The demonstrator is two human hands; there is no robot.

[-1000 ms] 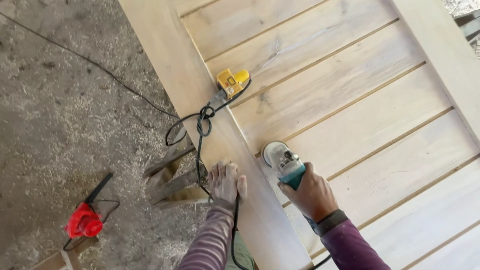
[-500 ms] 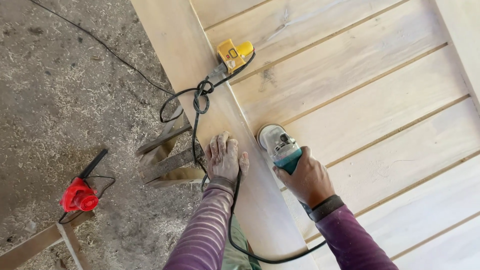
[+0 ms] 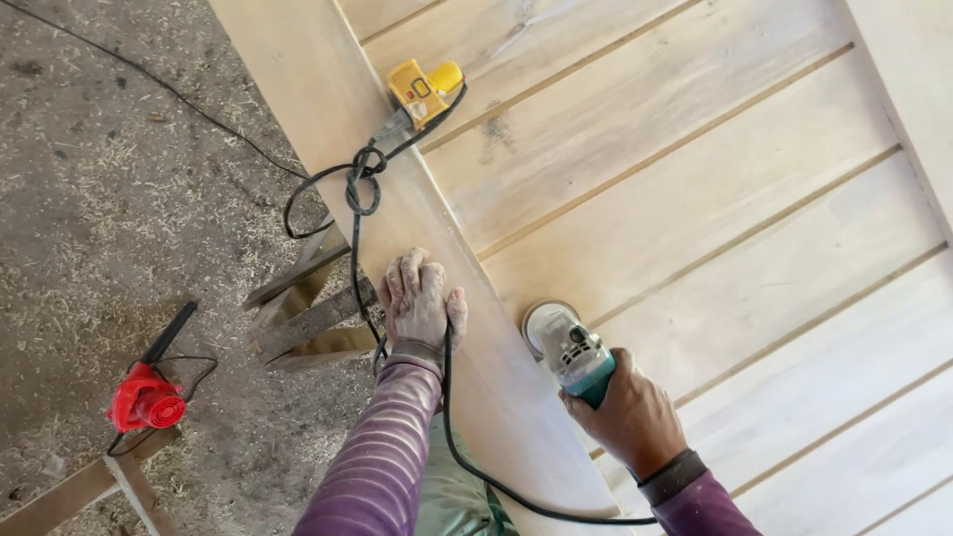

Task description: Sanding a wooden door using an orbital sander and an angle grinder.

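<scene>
sawdust lies thick on the concrete floor (image 3: 109,199) at the left, where a small red blower (image 3: 146,400) sits beside a wooden rail (image 3: 89,488) near the bottom corner. a thin black wire runs across the floor toward the work. just right of the blower, a wooden trestle (image 3: 308,318) stands under the edge of a big pale wooden panel (image 3: 695,228), which is made of wide boards with grooves between them. no boxes or bins show anywhere.

the left hand (image 3: 420,303) rests flat on the panel's edge board, palm down, fingers spread open and dusty, holding nothing. a black cord (image 3: 447,427) passes just beside its wrist and loops up to a knot near a yellow power tool (image 3: 425,91) lying farther up the panel.

further right, the right hand (image 3: 630,417) is wrapped tight around the teal body of a grinder (image 3: 571,347). its round sanding disc sits flat on the wood just ahead of the knuckles, near the left hand but apart from it.
</scene>
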